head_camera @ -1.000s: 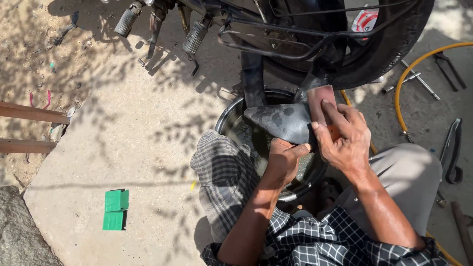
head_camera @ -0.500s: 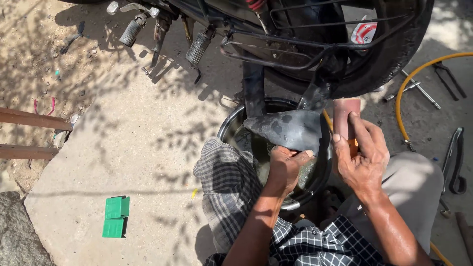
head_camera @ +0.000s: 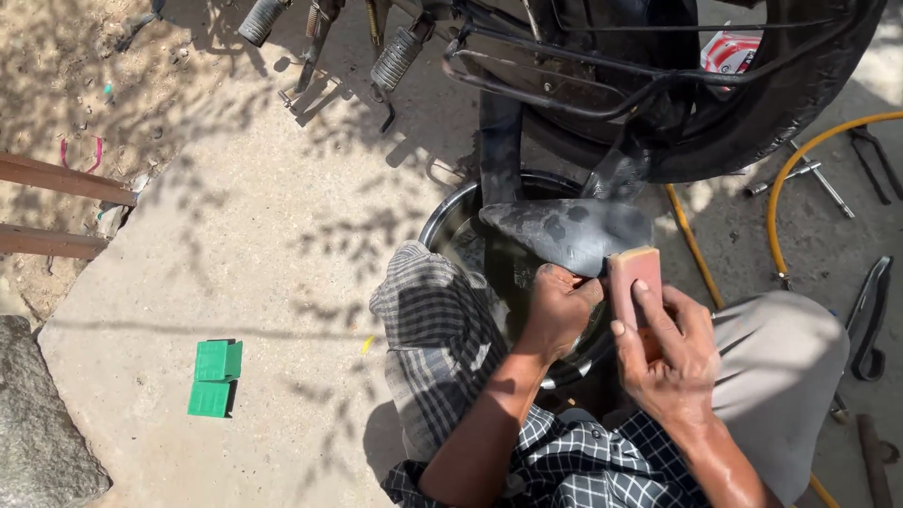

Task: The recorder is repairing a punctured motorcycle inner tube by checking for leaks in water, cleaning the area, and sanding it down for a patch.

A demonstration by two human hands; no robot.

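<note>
Setting: outdoor concrete floor (head_camera: 282, 282), sunlit with leaf shadows; sandy ground to the left.

Item 1: black rubber tube (head_camera: 574, 230), a flattened section stretched over a round metal basin (head_camera: 442, 221). The left hand (head_camera: 557, 306) is closed on its lower edge, pinching it taut.

Item 2: pinkish rectangular block (head_camera: 632, 275), held upright by the right hand (head_camera: 673, 353), fingers wrapped along its length, grip closed. Its upper end touches the tube's right edge.

Change noted: half a second ago the block stood higher and further right, clear of the tube; now it sits against the rubber, which suggests a rubbing stroke is under way.

Surroundings: motorcycle tyre (head_camera: 800, 103) above; yellow hose (head_camera: 781, 188) and hand tools (head_camera: 818, 179) right; green plastic piece (head_camera: 214, 376) lower left.
</note>
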